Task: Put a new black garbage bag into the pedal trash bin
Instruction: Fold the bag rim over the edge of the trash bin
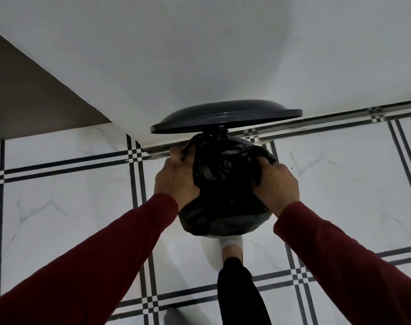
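Hands both clamped on the black garbage bag: left hand and right hand each grip a side, bag bunched between them over the bin, lid tipped up just beyond.

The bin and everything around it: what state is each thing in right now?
lid: raised open, tilted back toward the wall.
black garbage bag: crumpled, draped over the bin's mouth, hiding the bin body.
left hand: closed on the bag's left edge.
right hand: closed on the bag's right edge.
foot: in a white sock, right under the bin's front; pedal hidden.
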`<state>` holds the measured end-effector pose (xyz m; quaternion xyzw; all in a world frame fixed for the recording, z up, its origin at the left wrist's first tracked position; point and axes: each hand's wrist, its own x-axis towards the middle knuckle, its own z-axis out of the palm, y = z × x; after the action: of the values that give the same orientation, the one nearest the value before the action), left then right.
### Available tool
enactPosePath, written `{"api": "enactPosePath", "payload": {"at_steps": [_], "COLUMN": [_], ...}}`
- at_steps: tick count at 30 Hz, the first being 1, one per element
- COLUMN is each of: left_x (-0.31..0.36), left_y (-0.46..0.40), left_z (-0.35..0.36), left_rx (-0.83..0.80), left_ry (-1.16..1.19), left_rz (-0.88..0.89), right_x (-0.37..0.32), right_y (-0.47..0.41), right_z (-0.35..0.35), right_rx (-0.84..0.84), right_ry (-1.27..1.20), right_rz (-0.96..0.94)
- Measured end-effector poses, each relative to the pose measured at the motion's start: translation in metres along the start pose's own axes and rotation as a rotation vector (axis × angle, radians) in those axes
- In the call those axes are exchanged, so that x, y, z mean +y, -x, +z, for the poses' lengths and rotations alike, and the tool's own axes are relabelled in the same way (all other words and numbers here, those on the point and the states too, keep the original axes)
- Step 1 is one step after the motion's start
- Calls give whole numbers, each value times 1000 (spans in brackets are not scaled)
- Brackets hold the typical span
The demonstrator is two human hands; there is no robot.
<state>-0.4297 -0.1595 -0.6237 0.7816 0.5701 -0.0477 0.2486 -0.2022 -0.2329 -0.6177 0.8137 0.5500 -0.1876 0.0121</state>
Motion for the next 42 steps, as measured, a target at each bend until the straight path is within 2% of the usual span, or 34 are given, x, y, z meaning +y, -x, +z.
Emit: {"api": "enactPosePath", "payload": {"at_steps": [5,8,11,14,16,18,20,21,24,27,30,34,36,39,42], "left_x": [-23,-31,-45,-55,-60,-70,-80,-82,-80,-72,-69,-62,-53,-41,-28], "left_y": [-16,-35,-54,-56,-51,-46,-39,-34,-11,14,34,52,57,60,64], "left_z": [-14,-16,-17,-16,-12,-6,-1,0,9,19,28,42,45,45,42], "left_rx": [-73,-187,-366,-402,-419,-429,-375,-331,-107,156,281,286,251,250,273], "left_ry": [-281,-297,-106,126,244,407,536,566,547,641,774,791,879,1056,1116], "left_rz": [-52,-69,-125,-134,-150,-193,-214,-203,-166,-261,-316,-407,-523,-704,-792], "right_x": [1,-1,2,1,12,35,59,69,78,86,83,73,67,57,49], "right_y": [-30,-53,-77,-87,-88,-86,-81,-78,-56,-31,-11,9,16,26,32], "right_z": [-17,-26,-33,-37,-39,-35,-22,-16,-2,17,29,33,34,34,40], "right_rx": [-110,-267,-458,-672,-762,-790,-847,-841,-642,-488,-361,-221,-174,-109,-14], "right_ry": [-132,-116,-174,-205,-381,-680,-957,-1077,-1400,-1535,-1619,-1450,-1325,-1267,-1167], "right_rz": [112,135,170,188,292,559,658,666,770,842,869,786,746,776,762]}}
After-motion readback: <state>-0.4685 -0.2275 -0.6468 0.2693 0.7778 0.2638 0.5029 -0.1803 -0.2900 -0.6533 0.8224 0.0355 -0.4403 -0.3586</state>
